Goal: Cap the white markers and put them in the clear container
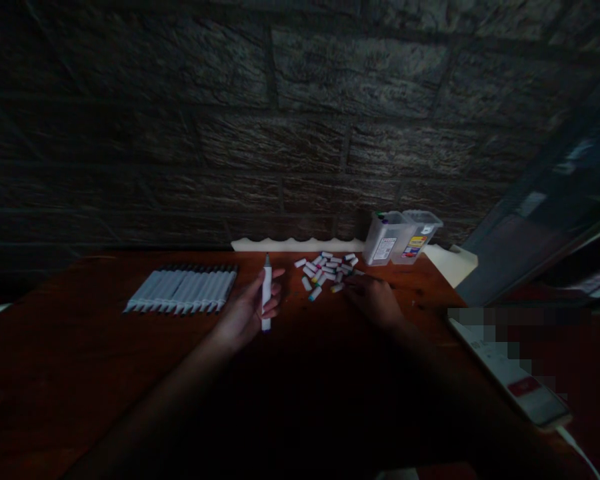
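Observation:
My left hand is closed around a white marker, held upright with its bare grey tip pointing up and a dark purple lower end. My right hand is low over the table, its fingers stretched left to the edge of a loose pile of marker caps. These caps are white with coloured ends. One yellow-ended cap lies right by the fingertips. Dim light makes the right fingers hard to see, but no held object shows in them. Left of my hands, several uncapped white markers lie side by side in a row.
Two clear plastic containers stand at the back right, with a few coloured pieces in the left one. A phone with a cable lies at the right edge of the wooden table. Behind rises a block wall.

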`<state>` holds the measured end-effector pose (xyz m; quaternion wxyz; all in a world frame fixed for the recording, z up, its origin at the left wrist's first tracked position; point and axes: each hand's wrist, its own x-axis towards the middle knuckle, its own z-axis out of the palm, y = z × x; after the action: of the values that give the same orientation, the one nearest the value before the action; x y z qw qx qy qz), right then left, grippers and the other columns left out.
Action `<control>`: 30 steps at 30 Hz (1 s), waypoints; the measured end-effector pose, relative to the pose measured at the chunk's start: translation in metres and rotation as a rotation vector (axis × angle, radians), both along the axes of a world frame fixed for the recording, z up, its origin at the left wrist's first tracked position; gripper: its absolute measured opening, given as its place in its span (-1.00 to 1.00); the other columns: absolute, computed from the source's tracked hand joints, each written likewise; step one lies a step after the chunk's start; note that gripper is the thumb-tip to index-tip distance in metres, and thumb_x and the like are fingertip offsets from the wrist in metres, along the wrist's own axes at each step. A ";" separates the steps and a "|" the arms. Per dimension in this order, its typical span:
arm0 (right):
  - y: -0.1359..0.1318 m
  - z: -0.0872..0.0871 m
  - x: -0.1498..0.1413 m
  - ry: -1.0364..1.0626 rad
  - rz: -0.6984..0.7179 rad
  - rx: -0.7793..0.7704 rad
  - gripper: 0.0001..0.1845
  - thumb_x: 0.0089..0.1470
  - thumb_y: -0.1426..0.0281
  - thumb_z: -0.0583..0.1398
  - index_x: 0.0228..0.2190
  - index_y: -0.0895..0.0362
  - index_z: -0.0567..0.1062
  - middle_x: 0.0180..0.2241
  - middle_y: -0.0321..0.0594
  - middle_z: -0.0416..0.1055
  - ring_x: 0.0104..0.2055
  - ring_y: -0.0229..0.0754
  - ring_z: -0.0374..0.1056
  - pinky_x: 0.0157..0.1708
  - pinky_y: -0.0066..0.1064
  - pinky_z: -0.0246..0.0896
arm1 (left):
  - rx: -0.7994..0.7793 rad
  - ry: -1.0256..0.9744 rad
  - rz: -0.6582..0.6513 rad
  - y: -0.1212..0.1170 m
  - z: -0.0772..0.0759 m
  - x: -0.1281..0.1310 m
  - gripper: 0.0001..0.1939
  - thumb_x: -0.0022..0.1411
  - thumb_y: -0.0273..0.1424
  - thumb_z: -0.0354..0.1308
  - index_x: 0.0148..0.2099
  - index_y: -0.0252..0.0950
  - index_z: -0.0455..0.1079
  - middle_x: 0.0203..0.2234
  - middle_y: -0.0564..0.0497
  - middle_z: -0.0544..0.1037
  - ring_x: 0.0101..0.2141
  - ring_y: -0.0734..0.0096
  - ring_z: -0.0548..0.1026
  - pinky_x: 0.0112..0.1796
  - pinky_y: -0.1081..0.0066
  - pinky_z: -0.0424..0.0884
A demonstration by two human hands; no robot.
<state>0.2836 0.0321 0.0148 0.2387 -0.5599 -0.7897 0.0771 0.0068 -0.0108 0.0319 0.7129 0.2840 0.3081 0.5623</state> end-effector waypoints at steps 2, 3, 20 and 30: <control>0.005 0.000 0.001 -0.003 -0.005 0.083 -0.75 0.19 0.26 0.14 -0.19 0.03 0.58 -0.20 -0.20 0.56 -0.22 -0.13 0.47 -0.19 -0.37 0.32 | 0.013 0.010 -0.002 0.001 -0.002 0.000 -0.67 0.20 -0.27 0.24 -0.07 -0.39 0.45 -0.54 0.12 0.30 -0.66 0.68 0.14 -0.68 0.61 0.08; 0.008 0.000 0.002 -0.003 -0.014 0.133 -0.74 0.20 0.27 0.13 -0.19 0.05 0.58 -0.20 -0.17 0.55 -0.19 -0.12 0.46 -0.16 -0.36 0.32 | 0.021 0.014 -0.004 0.002 -0.003 0.000 -0.68 0.20 -0.26 0.23 -0.08 -0.39 0.45 -0.54 0.12 0.30 -0.66 0.68 0.15 -0.68 0.61 0.08; 0.053 0.003 0.008 -0.002 -0.067 0.022 -0.87 0.09 0.35 0.22 -0.33 0.02 0.60 -0.31 -0.25 0.60 -0.27 -0.16 0.51 -0.28 -0.44 0.32 | 0.061 0.321 -0.161 -0.005 -0.008 0.003 -0.61 0.09 -0.19 0.32 -0.12 -0.35 0.47 -0.49 0.07 0.38 -0.62 0.65 0.23 -0.63 0.57 0.09; 0.025 0.002 -0.009 0.529 0.088 0.103 -0.68 0.17 0.22 0.10 -0.15 0.16 0.47 -0.21 -0.06 0.48 -0.22 -0.11 0.41 -0.19 -0.26 0.33 | 0.067 0.502 -0.341 -0.009 -0.008 -0.001 -0.59 0.18 -0.13 0.21 -0.05 -0.31 0.49 -0.42 0.00 0.44 -0.58 0.60 0.24 -0.58 0.54 0.11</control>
<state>0.2741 0.0567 0.0165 0.4614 -0.4723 -0.7264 0.1906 0.0061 -0.0195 0.0234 0.6890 0.4852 0.4035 0.3566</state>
